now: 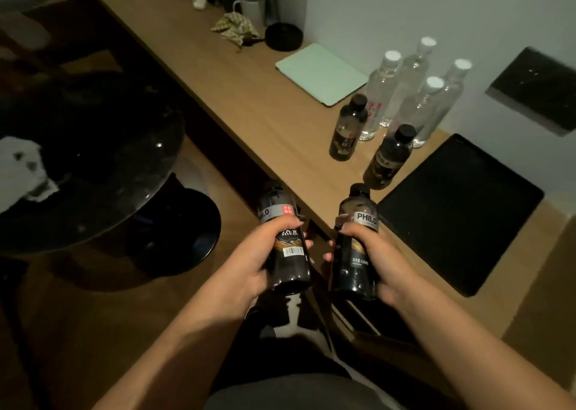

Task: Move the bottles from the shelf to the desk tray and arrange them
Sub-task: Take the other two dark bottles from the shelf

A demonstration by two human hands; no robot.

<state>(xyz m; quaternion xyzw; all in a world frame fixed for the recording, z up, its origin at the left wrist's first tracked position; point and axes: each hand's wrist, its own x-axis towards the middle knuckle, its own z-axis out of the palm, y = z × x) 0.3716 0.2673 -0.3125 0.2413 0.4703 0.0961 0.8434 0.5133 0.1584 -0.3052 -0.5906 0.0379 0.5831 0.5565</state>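
Left hand (265,253) and right hand (371,253) each had fingers wrapped round a dark bottle (285,241), (357,244), held off the desk's (249,98) front edge. Empty tray (461,210) lay nearby; crowded standing bottles (386,157) risked toppling.

Two dark bottles (288,244) (355,247) held off-desk; two dark (347,129) (388,157), seemingly four clear (414,88) beside black tray (461,213).

dim room | pale wall (389,10) | wooden desk (249,104) (long) | round black table (103,172)

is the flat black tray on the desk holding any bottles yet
No. The flat black tray is bare; the dark bottles and clear bottles stand on the wooden desk beside it.
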